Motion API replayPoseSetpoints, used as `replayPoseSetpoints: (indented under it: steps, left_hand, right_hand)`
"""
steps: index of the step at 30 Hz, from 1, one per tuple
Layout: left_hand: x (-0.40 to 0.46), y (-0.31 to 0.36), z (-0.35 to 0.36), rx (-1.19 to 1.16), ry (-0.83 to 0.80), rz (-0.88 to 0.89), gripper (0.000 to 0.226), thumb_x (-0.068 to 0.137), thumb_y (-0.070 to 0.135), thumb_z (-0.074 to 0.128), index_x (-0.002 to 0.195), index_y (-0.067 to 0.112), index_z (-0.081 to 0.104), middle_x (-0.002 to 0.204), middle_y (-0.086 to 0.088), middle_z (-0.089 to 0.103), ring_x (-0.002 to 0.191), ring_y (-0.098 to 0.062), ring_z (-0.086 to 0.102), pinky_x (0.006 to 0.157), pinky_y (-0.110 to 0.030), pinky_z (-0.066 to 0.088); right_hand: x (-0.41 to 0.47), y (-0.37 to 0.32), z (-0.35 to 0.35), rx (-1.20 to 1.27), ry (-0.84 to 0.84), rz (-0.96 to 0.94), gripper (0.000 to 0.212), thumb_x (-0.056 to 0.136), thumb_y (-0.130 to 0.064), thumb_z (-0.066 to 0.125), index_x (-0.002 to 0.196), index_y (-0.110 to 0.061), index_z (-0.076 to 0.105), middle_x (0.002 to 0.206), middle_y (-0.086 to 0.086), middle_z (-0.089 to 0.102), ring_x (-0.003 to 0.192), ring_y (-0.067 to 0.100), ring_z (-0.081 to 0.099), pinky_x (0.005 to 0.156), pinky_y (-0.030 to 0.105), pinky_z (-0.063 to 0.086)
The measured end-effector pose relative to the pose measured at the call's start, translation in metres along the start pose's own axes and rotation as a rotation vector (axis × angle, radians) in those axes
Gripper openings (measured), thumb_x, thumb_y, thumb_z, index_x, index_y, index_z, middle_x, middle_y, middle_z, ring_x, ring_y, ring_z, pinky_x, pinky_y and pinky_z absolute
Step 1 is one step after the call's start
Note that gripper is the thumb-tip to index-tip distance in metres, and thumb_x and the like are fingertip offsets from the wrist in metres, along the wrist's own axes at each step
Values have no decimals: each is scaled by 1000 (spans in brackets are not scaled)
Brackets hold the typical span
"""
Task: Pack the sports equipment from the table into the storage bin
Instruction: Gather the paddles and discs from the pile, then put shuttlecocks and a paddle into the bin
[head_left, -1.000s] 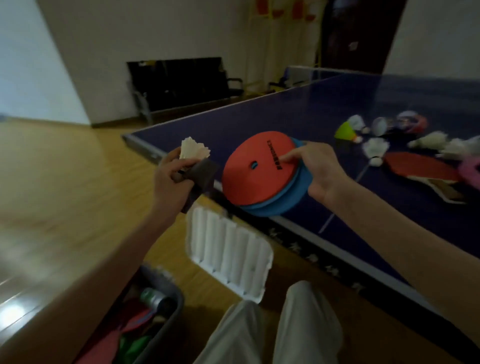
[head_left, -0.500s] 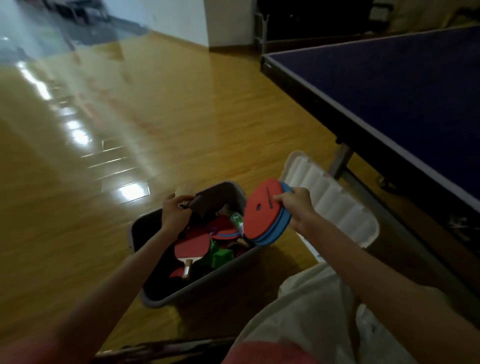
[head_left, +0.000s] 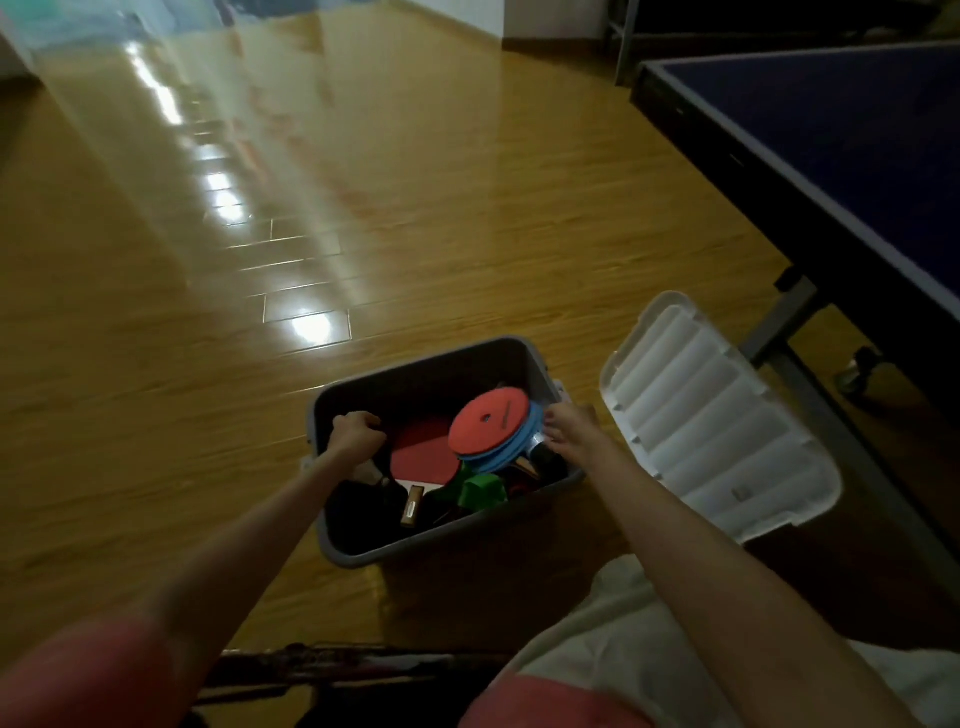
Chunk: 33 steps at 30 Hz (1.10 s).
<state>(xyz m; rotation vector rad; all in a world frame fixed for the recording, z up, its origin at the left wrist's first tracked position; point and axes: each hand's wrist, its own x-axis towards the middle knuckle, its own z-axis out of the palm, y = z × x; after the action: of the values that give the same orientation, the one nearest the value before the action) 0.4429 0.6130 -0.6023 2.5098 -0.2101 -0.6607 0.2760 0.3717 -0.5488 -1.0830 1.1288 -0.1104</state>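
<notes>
The grey storage bin (head_left: 415, 359) stands on the wooden floor below me, holding a red paddle (head_left: 421, 457), a green item (head_left: 483, 491) and other gear. A stack of flat discs (head_left: 488, 426), orange on top of blue ones, lies tilted on the pile at the bin's right side. My right hand (head_left: 569, 428) pinches the stack's right edge. My left hand (head_left: 356, 434) is a closed fist inside the bin's left side, with a pale shuttlecock (head_left: 371, 470) showing just under it. Whatever else the fist holds is hidden.
The bin's white ribbed lid (head_left: 717, 431) leans open to the right. The blue table tennis table (head_left: 857, 130) fills the upper right, with its grey leg (head_left: 779, 332) and caster (head_left: 857, 374) behind the lid. A dark racket (head_left: 353, 662) lies near my knees.
I have turned from the table down to the bin. Both hands went down into it: the disc stack now rests on the pile, and my left fist is lower inside.
</notes>
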Motion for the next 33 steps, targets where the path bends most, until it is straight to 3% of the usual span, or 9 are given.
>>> replayPoseSetpoints:
  steps: [4, 7, 10, 12, 15, 18, 24, 28, 33]
  left_hand:
    - [-8, 26, 5, 4, 29, 70, 35, 80, 11, 64, 114, 6, 67, 123, -17, 59, 105, -28, 60, 88, -33, 49]
    - [-17, 62, 11, 4, 30, 166, 31, 81, 7, 62, 111, 5, 69, 116, -14, 65, 102, -27, 62, 81, -30, 48]
    - [-30, 116, 14, -29, 52, 310, 30, 80, 4, 59, 108, 4, 69, 113, -13, 67, 102, -26, 63, 79, -27, 45]
    - [-40, 162, 14, -68, 74, 431, 27, 81, 3, 57, 106, 6, 69, 112, -13, 67, 102, -28, 64, 79, -31, 48]
    - [-67, 239, 21, -123, 63, 627, 21, 85, 8, 57, 101, 18, 66, 120, -11, 60, 102, -24, 64, 77, -31, 48]
    - [-107, 311, 33, -173, 84, 819, 23, 88, 7, 55, 107, 15, 64, 121, -8, 55, 100, -21, 63, 75, -28, 44]
    - [-231, 441, 76, -416, 165, 1445, 19, 89, 12, 53, 105, 7, 61, 105, -9, 59, 80, -14, 59, 72, -26, 47]
    - [-319, 507, 118, -364, 0, 1637, 25, 91, 15, 54, 115, 11, 55, 115, -5, 55, 89, -14, 59, 74, -30, 50]
    - [-399, 555, 181, -145, -188, 1860, 36, 88, 14, 57, 123, 10, 48, 121, -9, 49, 101, -19, 55, 82, -34, 50]
  right_hand:
    - [-3, -9, -21, -160, 123, -143, 17, 88, 3, 41, 86, -5, 56, 77, 12, 53, 57, 19, 50, 42, 23, 42]
    - [-17, -34, -41, -194, 126, -265, 15, 93, 1, 43, 93, 0, 58, 75, 11, 57, 64, 20, 56, 57, 31, 47]
    - [-46, -79, -61, -250, 138, -465, 23, 91, 5, 42, 77, -6, 57, 77, 10, 62, 69, 22, 60, 61, 32, 52]
    - [-74, -113, -79, -308, 211, -674, 21, 90, 4, 44, 79, -5, 60, 70, 4, 61, 65, 18, 58, 64, 33, 51]
    - [-128, -158, -123, -411, 396, -975, 17, 88, -4, 48, 81, -8, 62, 67, -4, 56, 62, 7, 53, 60, 18, 43]
    - [-174, -183, -175, -468, 555, -1144, 18, 88, -6, 48, 75, -10, 59, 61, -9, 51, 55, 1, 47, 52, 9, 37]
    - [-245, -167, -321, -532, 907, -1100, 22, 88, -4, 47, 72, -9, 60, 58, -11, 50, 49, -2, 48, 44, 10, 34]
    - [-298, -120, -411, -521, 1175, -950, 19, 89, -4, 48, 76, -6, 62, 60, -9, 51, 51, 6, 46, 46, 9, 31]
    - [-364, -62, -484, -555, 1425, -760, 14, 88, -4, 49, 79, -4, 60, 68, 5, 57, 57, 11, 47, 55, 26, 38]
